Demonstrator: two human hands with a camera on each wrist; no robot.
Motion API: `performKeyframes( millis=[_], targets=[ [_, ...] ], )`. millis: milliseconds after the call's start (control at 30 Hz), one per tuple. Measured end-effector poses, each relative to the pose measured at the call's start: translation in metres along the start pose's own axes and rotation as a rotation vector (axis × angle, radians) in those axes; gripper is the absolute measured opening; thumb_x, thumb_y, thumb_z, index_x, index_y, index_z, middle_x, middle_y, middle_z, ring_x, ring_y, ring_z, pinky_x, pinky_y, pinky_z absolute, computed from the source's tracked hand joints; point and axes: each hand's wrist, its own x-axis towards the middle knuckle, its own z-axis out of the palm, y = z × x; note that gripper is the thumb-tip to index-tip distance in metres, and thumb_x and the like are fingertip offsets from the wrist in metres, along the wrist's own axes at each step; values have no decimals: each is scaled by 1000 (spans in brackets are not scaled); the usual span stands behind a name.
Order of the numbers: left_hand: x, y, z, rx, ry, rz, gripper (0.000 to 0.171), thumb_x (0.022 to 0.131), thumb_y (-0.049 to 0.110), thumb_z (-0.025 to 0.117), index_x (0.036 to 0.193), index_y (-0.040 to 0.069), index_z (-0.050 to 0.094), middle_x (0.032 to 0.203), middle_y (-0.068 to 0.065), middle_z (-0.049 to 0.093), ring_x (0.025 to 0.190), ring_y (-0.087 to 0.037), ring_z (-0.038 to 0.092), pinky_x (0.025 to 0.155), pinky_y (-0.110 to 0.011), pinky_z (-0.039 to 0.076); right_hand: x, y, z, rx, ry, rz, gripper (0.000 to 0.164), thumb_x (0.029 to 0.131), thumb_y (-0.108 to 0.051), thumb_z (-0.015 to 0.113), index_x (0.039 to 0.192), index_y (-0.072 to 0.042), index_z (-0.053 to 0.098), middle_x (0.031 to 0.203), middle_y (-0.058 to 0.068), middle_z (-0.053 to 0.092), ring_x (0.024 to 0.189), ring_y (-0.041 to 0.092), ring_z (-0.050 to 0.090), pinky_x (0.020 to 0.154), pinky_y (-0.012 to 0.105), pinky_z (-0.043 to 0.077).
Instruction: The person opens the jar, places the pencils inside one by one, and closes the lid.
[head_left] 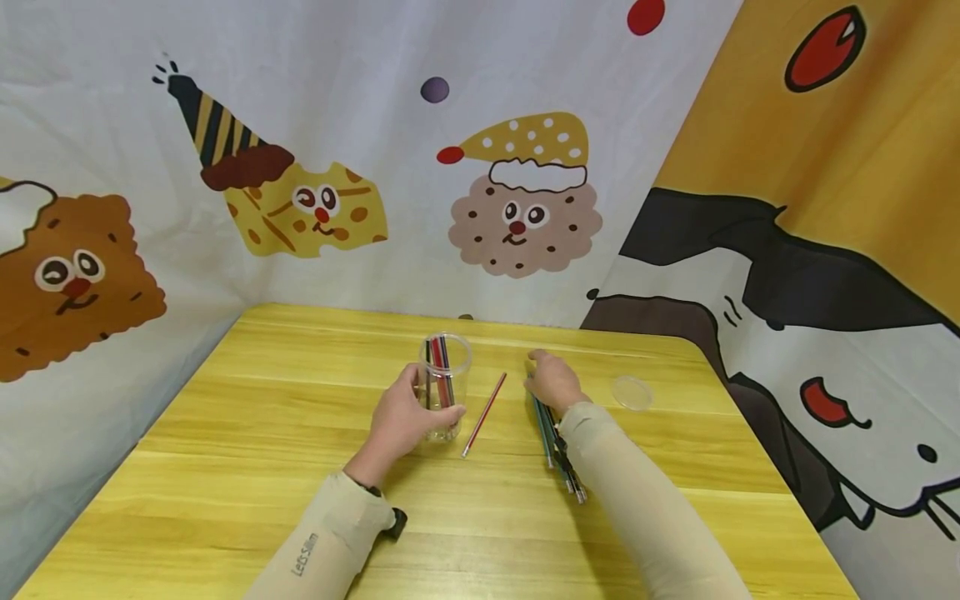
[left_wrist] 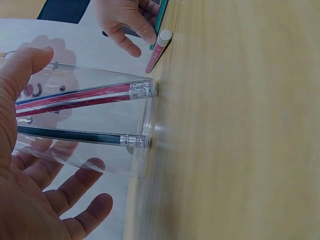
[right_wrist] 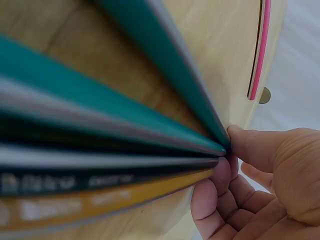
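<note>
A clear plastic cylindrical jar [head_left: 458, 388] containing red and dark pencils [left_wrist: 75, 97] is gripped upright on the yellow wood-grain table [head_left: 300, 375] by the left hand's [head_left: 403, 415] parted thumb and fingers. Green, black and yellow pencils [right_wrist: 100, 97], lying right of a single red-striped pencil [head_left: 484, 414], are pinched at their ends by the right hand [head_left: 555, 381].

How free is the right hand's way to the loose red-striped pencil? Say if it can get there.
Probably yes: nothing visible stands between the right hand and the loose red-striped pencil, though that hand is pinching the tips of the green pencils.
</note>
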Motion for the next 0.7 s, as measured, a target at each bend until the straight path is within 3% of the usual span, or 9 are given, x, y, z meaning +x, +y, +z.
performKeyframes(
  millis=[200, 300, 433, 500, 600, 700],
  targets=[
    [1, 0, 1, 0, 3, 3, 73, 77, 47, 96, 129, 14, 58, 110, -9, 69, 96, -24, 62, 71, -33, 50, -1, -1, 0, -6, 0, 5, 60, 105, -19, 70, 160, -9, 47, 102, 12, 82, 61, 19, 65, 77, 42, 58],
    [2, -1, 0, -2, 5, 1, 72, 76, 48, 96, 128, 16, 58, 110, -8, 69, 96, -23, 62, 72, -33, 50, 1, -2, -2, 3, -10, -4, 63, 105, -17, 70, 161, -8, 45, 89, 10, 79, 54, 15, 56, 67, 37, 54],
    [2, -2, -1, -12, 5, -3, 71, 76, 47, 97, 127, 17, 58, 110, -9, 69, 95, -23, 61, 72, -33, 51, 9, -2, -3, 15, -41, -42, 72, 104, -10, 67, 168, -9, 33, 62, 5, 62, 47, 13, 37, 53, 30, 40],
    [2, -2, 0, -15, 7, -5, 71, 77, 46, 97, 127, 16, 58, 110, -9, 69, 94, -24, 61, 72, -34, 51, 13, -2, -3, 19, -57, -63, 75, 105, -6, 64, 170, -9, 27, 60, 6, 58, 46, 12, 32, 49, 28, 36],
    [2, -2, 1, -3, 6, -2, 71, 77, 46, 97, 128, 16, 57, 111, -7, 70, 97, -24, 63, 74, -34, 53, 19, -3, -4, 13, -77, -72, 73, 106, -2, 55, 171, -10, 24, 75, 14, 70, 47, 12, 31, 48, 28, 35],
    [2, -2, -1, 7, 11, 0, 70, 77, 47, 96, 127, 16, 58, 110, -5, 69, 98, -23, 64, 75, -33, 53, 23, -9, -3, -9, -87, -65, 68, 106, -2, 50, 170, -11, 28, 119, 22, 76, 55, 16, 43, 56, 32, 40]
  ],
)
